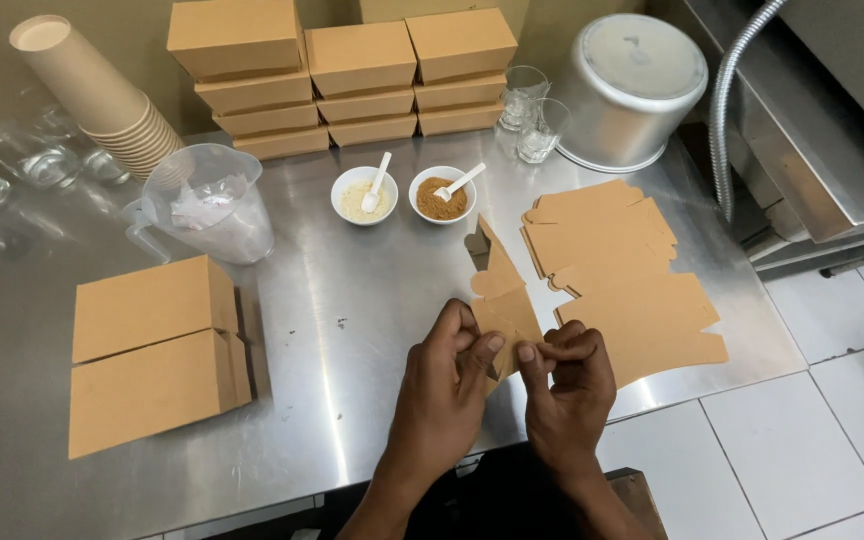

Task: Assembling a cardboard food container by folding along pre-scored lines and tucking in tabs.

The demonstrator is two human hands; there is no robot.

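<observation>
The table (372, 330) is made of brushed stainless steel, smooth and glossy, with blurred reflections. The box blank (500, 300) pinched between the left hand (442, 385) and the right hand (570, 385) is cut from matt brown cardboard, as are the flat blanks (622, 270), the two folded boxes (152, 350) and the stacked boxes (352, 75). The paper cups (102, 100) are matt tan. The jug (214, 205) is of clear, slightly cloudy plastic. The two bowls (364, 195) are glossy white, their spoons (376, 185) of white plastic. The glasses (530, 115) are clear glass. The pot (627, 90) is dull satin aluminium. The hose (727, 110) is ribbed shiny metal. The floor tiles (802, 440) are smooth and white.
</observation>
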